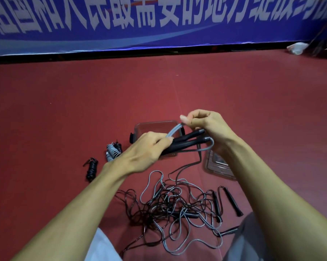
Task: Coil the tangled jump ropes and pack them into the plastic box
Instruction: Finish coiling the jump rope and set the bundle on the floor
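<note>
My left hand [149,147] grips two black jump-rope handles [187,141] held side by side above the floor. My right hand [202,122] pinches the grey cord [174,129] of that rope near the handles' far ends, and a grey loop [208,147] curls below it. Behind my hands stands the clear plastic box [151,126], partly hidden. A tangle of grey and black ropes [174,210] lies on the red floor in front of me, with loose black handles [232,201] at its right. Two coiled ropes lie left of the box: one grey-wrapped coil [111,151] and one black coil [91,169].
The clear box lid [215,164] lies flat on the floor at the right, under my right forearm. A blue banner with white characters [158,19] runs along the far wall. White crumpled material [298,48] sits in the far right corner. My knees frame the tangle.
</note>
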Available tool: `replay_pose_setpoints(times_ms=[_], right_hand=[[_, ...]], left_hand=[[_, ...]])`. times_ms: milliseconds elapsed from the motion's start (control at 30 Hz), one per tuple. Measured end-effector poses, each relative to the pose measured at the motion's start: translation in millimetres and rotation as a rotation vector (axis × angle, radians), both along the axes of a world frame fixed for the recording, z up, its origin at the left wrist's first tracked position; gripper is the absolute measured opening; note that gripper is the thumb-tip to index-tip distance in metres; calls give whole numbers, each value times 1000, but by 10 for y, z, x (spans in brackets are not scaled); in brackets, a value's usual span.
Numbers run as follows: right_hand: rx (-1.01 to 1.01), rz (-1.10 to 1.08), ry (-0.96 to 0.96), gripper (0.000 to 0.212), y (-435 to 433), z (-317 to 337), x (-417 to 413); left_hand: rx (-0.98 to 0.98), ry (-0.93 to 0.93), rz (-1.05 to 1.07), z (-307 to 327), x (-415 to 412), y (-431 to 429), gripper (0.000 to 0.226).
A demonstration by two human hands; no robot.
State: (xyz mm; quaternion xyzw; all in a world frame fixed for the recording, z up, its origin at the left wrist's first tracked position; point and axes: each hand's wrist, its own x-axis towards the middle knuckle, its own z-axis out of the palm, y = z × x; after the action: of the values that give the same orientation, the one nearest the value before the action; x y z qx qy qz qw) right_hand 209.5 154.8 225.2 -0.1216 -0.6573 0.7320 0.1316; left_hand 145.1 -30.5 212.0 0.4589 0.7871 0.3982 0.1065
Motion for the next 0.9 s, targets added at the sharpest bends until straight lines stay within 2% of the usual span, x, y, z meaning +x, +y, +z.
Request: replay_pose_setpoints(times_ms=[100, 200, 267, 333, 433, 500, 600, 733, 833, 900], right_hand=[[-252, 88, -26, 37, -29, -16, -64], [-145, 178, -84, 23, -148, 10, -57], [-26, 215, -121, 15, -246, 10, -66], [120, 259, -171, 19, -321, -15, -85], [633, 327, -277, 34, -371, -78, -70], [872, 373, -290, 30, -376, -86, -43], [1099, 381, -167, 20, -405, -67, -19], [1189, 213, 97, 15, -371, -115, -77], [1160, 32, 180, 12, -271, -146, -128], [1073, -98, 193, 8, -232, -134, -130]], left_hand=[[233, -91, 146, 72, -6, 20, 31], [413, -268, 351, 132, -75, 9, 30], [429, -295, 471, 95, -149, -16, 30], [366, -219, 574, 29, -248, -48, 28], [192, -75, 745, -44, -397, -166, 28], [62, 9, 800, -75, -455, -267, 28], [-83, 25, 793, -139, -460, -338, 31], [-292, 53, 710, -185, -439, -325, 52], [-367, 51, 510, -147, -323, -291, 75], [-389, 53, 385, -74, -216, -254, 87]])
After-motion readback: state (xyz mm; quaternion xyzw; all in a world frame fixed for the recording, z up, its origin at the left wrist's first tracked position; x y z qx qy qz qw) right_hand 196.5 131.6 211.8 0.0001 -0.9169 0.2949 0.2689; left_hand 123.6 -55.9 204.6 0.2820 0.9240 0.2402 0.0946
